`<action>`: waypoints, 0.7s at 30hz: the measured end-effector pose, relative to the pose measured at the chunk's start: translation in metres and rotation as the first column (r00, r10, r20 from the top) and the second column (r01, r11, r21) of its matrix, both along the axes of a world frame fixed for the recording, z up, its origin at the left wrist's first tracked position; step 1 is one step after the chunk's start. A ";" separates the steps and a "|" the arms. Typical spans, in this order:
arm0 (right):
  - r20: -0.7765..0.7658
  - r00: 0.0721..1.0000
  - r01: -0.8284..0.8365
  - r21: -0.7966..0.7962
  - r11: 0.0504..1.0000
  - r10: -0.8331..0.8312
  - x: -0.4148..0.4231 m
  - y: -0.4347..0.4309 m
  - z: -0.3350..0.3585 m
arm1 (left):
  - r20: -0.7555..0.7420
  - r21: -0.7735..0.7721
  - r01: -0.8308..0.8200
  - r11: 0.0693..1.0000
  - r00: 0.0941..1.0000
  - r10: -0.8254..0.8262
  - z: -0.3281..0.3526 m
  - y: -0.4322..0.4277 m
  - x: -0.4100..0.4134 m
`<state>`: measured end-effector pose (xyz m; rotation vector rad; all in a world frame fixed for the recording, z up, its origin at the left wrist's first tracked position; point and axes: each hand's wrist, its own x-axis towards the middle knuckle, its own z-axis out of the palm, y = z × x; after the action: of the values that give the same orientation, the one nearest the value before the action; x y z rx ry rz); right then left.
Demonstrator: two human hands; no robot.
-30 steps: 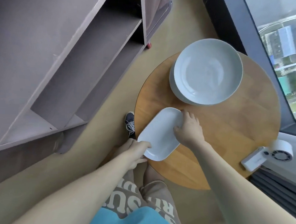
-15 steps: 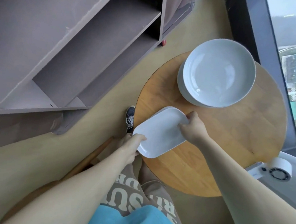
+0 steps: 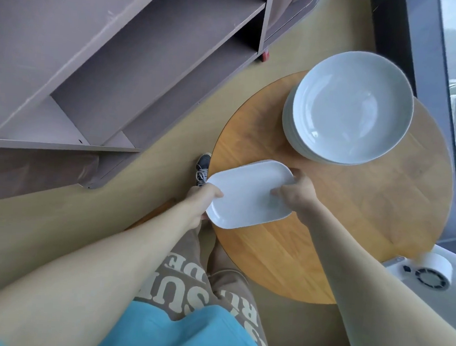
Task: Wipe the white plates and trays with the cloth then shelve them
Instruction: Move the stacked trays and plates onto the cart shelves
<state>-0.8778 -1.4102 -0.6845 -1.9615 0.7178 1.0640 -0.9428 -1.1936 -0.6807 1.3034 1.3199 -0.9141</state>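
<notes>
The left hand [image 3: 202, 200] is closed on the left end of the white tray [image 3: 247, 193], thumb curled over the rim. The tray has been turned more crosswise than a second ago. Oblong and glossy, it is held over the near-left edge of the round table [image 3: 353, 222], its right end gripped by the right hand [image 3: 298, 198].

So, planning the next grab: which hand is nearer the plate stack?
Right. The right hand grips the tray at the end nearest the stack; the left hand holds its far end.
</notes>
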 end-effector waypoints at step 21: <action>-0.084 0.963 0.270 0.217 0.938 -0.258 -0.063 0.017 0.105 | 0.230 0.006 0.478 0.878 0.854 -0.466 0.105 0.049 0.061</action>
<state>-0.9409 -1.3934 -0.5796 -1.5962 0.8252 0.9903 -0.8814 -1.1442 -0.5757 1.6762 0.8014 -1.0858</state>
